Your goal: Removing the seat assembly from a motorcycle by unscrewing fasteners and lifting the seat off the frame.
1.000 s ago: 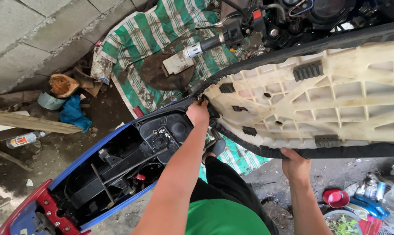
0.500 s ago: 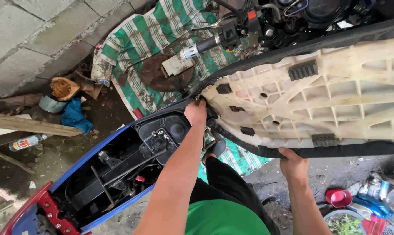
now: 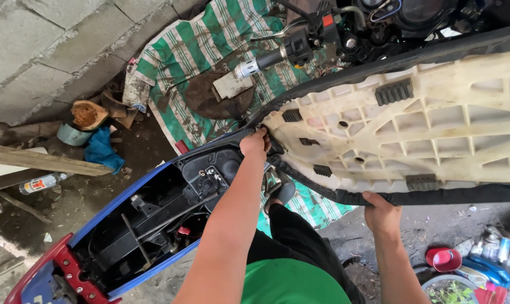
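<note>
A motorcycle seat (image 3: 435, 129) is tipped up, its cream ribbed underside facing me, with a black edge all round. My left hand (image 3: 255, 143) reaches to the seat's front hinge end, fingers closed at the point where it meets the blue motorcycle body (image 3: 131, 194). My right hand (image 3: 381, 211) grips the seat's lower black edge from beneath. Below the seat the open black under-seat compartment (image 3: 153, 219) shows wiring and parts. The red tail (image 3: 58, 264) is at lower left.
Handlebar and grip (image 3: 272, 56) lie at the top over a green-striped tarp (image 3: 210, 50). A block wall (image 3: 41, 50), wood plank (image 3: 41, 160), blue rag (image 3: 103, 152) and bottle (image 3: 41, 183) sit left. Red cup (image 3: 445, 259) and containers are at lower right.
The view has shifted slightly; both hands stay at the same places on the seat, which remains raised.
</note>
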